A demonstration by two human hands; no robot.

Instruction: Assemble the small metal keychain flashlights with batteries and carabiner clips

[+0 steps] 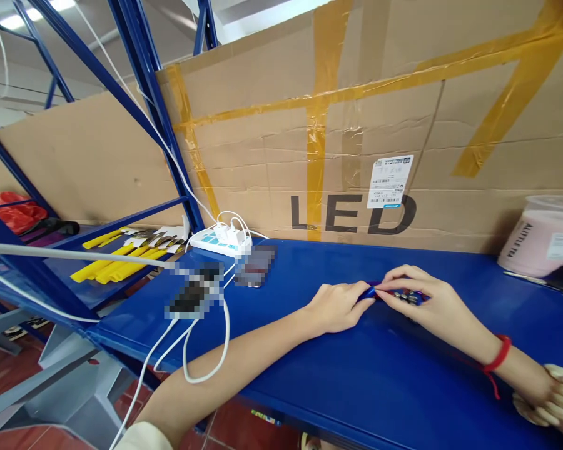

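Observation:
At the middle right of the blue tabletop [309,387], my left hand [336,307] pinches a small shiny blue piece [368,292] between thumb and fingers. My right hand [434,301] meets it from the right, thumb and fingertips pressed together at the piece's end. Under the right palm lie small blue and metallic parts [409,297]; the fingers partly cover them, and I cannot tell their kind. A red cord bracelet [498,353] and a pale scrunchie [530,406] circle my right wrist and forearm.
A white power strip [221,241] with plugs stands at the back left, near a blurred phone-like object [256,265] and loose white cables [228,340]. Yellow-handled tools [124,265] lie farther left. A pink drink cup [539,237] stands at right. Taped cardboard [263,162] walls the back.

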